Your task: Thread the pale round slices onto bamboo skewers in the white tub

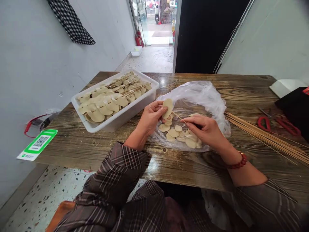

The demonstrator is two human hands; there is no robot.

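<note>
Between the thumb and fingers of my left hand is a pale round slice, held upright. My right hand pinches a thin wooden skewer, whose far end meets the slices at my left hand. Under both hands lies a clear plastic bag with loose slices on it. To the left, a white plastic tub holds many skewered slices, piled in rows.
Loose bamboo skewers lie at the right of the wooden table, near red-handled scissors and a black box. A green QR card sits at the left edge. Beyond the table is a doorway.
</note>
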